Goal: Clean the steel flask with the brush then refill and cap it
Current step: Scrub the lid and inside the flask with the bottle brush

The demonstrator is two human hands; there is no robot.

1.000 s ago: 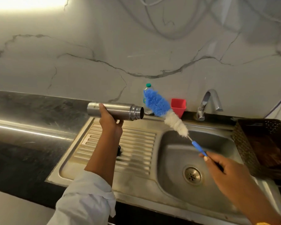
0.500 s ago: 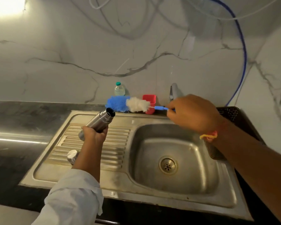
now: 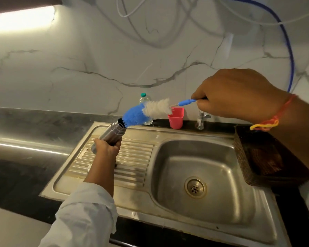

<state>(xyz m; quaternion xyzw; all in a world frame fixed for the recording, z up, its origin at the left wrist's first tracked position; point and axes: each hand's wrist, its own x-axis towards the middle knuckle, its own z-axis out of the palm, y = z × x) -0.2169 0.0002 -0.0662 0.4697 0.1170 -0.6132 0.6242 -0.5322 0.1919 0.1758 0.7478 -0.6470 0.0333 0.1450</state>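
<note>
Your left grip (image 3: 106, 148) wraps the uncapped cylindrical steel flask (image 3: 114, 131), tilted at centre-left of frame; your right grip (image 3: 237, 93) pinches the blue-and-white bristle brush (image 3: 146, 112), tip at its mouth. Scrubbing looks barely begun; refill and capping remain.

We see the strongest light at 10 o'clock, where a strip lamp (image 3: 20, 20) burns out to white and washes the marble wall (image 3: 82, 56) beside it. It lays a long streak of glare on the bench (image 3: 30, 148) at 9 o'clock and a soft sheen in the sink (image 3: 185, 136), and looping cable shadows (image 3: 146, 38) cross the wall at 12 o'clock. The centre looks fairly sharp to us, the right hand (image 3: 239, 93) slightly soft, and straight edges bow toward the borders.
</note>
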